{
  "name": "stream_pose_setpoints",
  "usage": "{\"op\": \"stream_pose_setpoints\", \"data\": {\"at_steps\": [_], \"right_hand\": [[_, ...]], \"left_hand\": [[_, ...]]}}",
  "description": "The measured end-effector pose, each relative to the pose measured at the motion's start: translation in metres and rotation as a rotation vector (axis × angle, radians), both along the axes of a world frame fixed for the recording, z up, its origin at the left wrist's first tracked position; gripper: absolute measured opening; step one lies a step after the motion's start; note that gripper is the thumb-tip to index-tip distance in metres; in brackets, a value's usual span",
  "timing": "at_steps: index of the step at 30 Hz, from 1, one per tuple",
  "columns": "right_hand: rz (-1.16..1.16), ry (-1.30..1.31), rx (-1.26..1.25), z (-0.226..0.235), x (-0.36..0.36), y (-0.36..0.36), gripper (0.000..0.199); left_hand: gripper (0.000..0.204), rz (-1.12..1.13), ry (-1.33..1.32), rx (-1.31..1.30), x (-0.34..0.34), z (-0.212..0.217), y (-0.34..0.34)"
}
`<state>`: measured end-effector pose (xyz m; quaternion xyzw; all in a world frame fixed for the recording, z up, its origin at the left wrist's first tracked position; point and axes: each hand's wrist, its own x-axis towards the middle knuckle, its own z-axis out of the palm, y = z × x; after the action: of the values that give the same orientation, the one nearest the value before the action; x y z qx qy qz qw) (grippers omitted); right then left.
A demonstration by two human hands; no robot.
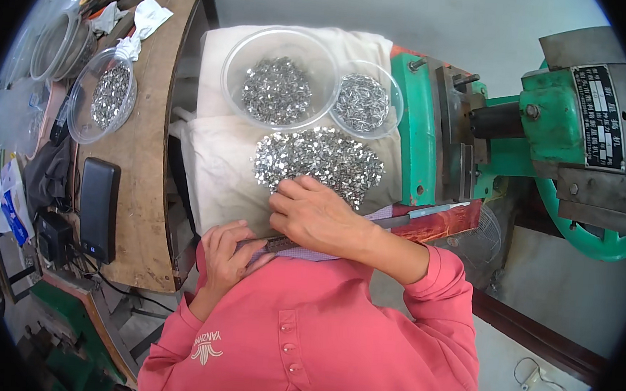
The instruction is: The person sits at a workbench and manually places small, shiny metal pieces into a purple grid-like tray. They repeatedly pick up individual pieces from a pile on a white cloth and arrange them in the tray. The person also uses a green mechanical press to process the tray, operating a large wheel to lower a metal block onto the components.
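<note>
A loose pile of small shiny metal pieces (320, 160) lies on a pale cloth (222, 161) in front of me. At the pile's near edge is my right hand (315, 216), its fingers curled together; whatever they pinch is hidden. My left hand (229, 255) is closed around the left end of a narrow dark strip (279, 243) close to my body. My right hand and wrist cover part of that strip. Behind the pile stand a large clear tub (230, 83) of metal pieces and a smaller clear tub (399, 104) of slender metal pins.
To the right is a green machine (420, 145) with a handwheel (582, 244). A wooden table (145, 185) on the left bears another clear tub (78, 113) of metal pieces, a black power bank (99, 211) and a cable. A blue-handled tool (427, 211) lies beside the machine.
</note>
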<state>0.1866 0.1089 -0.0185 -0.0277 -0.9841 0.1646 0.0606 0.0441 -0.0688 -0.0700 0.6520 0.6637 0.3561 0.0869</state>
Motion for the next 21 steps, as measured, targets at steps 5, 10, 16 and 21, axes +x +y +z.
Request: {"op": "stream_pose_setpoints", "data": {"at_steps": [5,10,16,21], "right_hand": [[-0.036,-0.001,0.034,0.001,-0.004,-0.006,0.015],[-0.038,-0.05,0.039,0.007,-0.009,-0.005,0.014],[-0.011,-0.128,0.074,0.008,-0.015,-0.007,0.013],[-0.042,-0.081,-0.036,0.007,-0.009,0.0,0.015]], "left_hand": [[0.025,-0.015,0.005,0.02,0.0,0.002,0.001],[0.023,-0.014,0.027,0.034,0.001,0.004,-0.001],[0.022,-0.021,0.043,0.049,0.002,0.002,-0.002],[0.023,-0.029,0.036,0.059,0.002,0.004,-0.001]]}}
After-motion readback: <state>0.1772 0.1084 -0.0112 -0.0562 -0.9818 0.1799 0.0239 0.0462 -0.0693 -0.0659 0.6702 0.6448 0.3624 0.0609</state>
